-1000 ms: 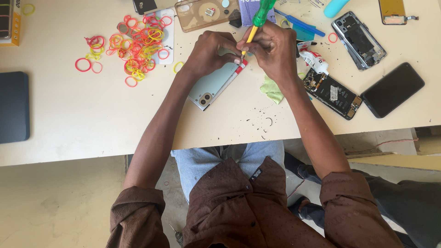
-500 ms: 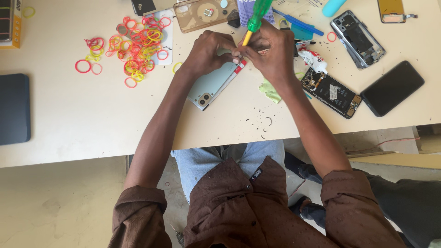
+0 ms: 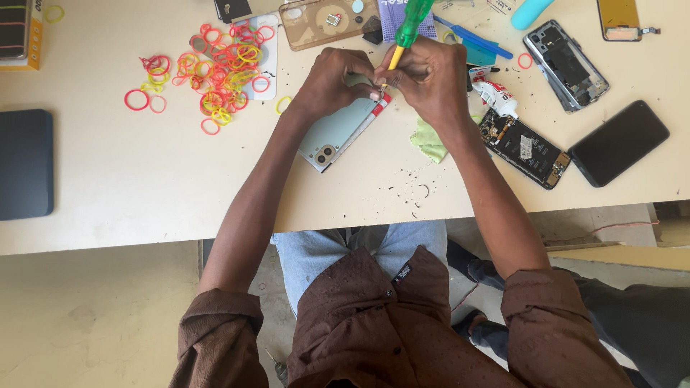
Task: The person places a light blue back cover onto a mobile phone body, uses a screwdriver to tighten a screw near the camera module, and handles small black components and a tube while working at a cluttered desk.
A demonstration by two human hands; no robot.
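Together at frame's upper centre: left hand (image 3: 332, 80) pinning pale-blue phone (image 3: 343, 128) flat on tabletop (image 3: 144, 187), right hand (image 3: 430, 77) gripping green-handled screwdriver (image 3: 404, 37), tip down at its edge.

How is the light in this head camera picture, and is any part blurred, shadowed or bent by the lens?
Head view: even, soft daylight on the pale table, with only faint shadows under the forearms. The left hand, right hand and green screwdriver look reasonably sharp. The black phone shows a dull sheen, no strong glare. The table edge bows slightly.
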